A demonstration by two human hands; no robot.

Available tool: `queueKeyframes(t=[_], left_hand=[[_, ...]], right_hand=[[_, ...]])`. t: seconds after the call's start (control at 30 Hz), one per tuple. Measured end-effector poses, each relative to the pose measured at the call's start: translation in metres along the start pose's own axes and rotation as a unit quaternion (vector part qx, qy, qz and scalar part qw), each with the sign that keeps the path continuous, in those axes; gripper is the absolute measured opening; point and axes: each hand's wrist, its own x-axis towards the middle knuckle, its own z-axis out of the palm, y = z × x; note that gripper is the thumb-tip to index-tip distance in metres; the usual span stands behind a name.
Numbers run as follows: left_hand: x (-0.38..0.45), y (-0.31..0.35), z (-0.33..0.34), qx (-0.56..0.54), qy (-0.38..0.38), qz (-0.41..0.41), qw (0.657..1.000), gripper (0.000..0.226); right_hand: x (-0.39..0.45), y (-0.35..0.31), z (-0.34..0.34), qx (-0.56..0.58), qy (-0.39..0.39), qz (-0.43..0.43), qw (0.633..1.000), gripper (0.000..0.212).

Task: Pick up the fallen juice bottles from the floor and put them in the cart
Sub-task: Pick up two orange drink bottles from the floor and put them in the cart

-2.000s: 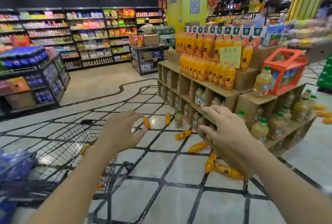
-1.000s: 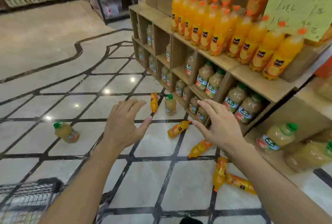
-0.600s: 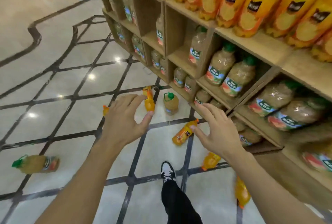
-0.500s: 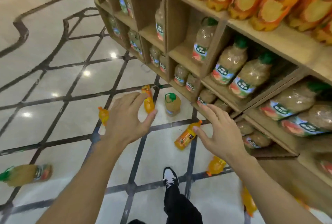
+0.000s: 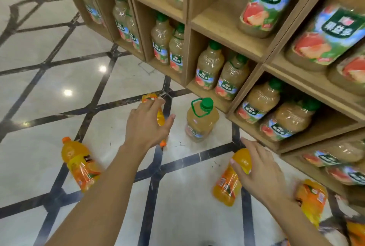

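Four orange plastic juice bottles lie fallen on the pale tiled floor (image 5: 39, 79): one far left (image 5: 80, 163), one under the left hand (image 5: 160, 116), one under the right hand (image 5: 231, 178), one far right (image 5: 311, 201). A fifth orange shape at the lower right corner is blurred. A pale jug with green cap (image 5: 200, 121) stands upright beside the wooden shelf (image 5: 217, 22), whose bottles read "果益多". Left hand (image 5: 147, 125) fingers are spread above its bottle; right hand (image 5: 258, 168) fingers curl loosely on its bottle's base.

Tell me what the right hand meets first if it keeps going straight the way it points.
Most likely the orange juice bottle lying under the right hand; the fingertips already overlap its base, though contact is unclear.
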Motion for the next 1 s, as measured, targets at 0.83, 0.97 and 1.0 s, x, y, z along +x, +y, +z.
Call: queueKeyframes(t=[0.83, 0.97, 1.0], left_hand=[[0.108, -0.116, 0.258, -0.07, -0.068, -0.28, 0.955, 0.099], [0.071, -0.112, 0.23, -0.077, -0.091, -0.265, 0.957, 0.102], [0.06, -0.11, 0.222, -0.087, -0.094, -0.267, 0.955, 0.106]], right_hand=[[0.062, 0.066, 0.226, 0.101, -0.042, 0.337, 0.935, 0.124], [0.061, 0.04, 0.199, 0.102, -0.067, 0.263, 0.957, 0.119], [0.06, 0.03, 0.187, 0.107, -0.067, 0.247, 0.961, 0.118]])
